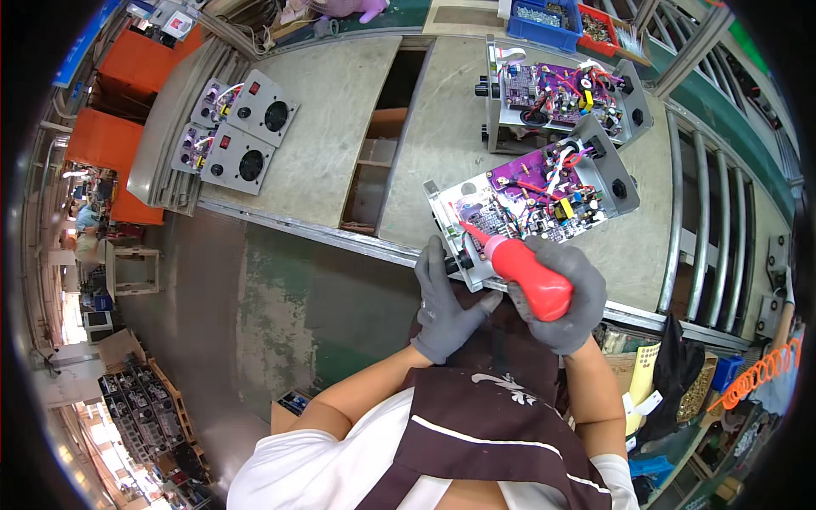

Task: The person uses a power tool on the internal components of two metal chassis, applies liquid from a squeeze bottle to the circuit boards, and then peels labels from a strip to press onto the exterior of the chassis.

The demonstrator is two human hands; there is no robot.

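My right hand [571,293], in a grey glove, wraps round a red squeeze bottle [537,274] with a pointed nozzle. The bottle is tilted, its tip over the near left part of a purple circuit board [531,183]. That board sits in an open metal chassis [625,191] with coloured wires and black knobs. My left hand [446,306], also gloved, bears against the chassis's near left panel, thumb and fingers spread about its near end beside a black knob. Behind stands a second open chassis [633,98] with a similar purple board. Whether anything leaves the nozzle cannot be seen.
Two finished-looking metal units with fans [251,161] stand at the far left of the bench [327,136]. A gap [374,161] splits the bench top. Blue [535,30] and red parts bins [599,32] sit at the back; metal rollers [701,221] run along the right.
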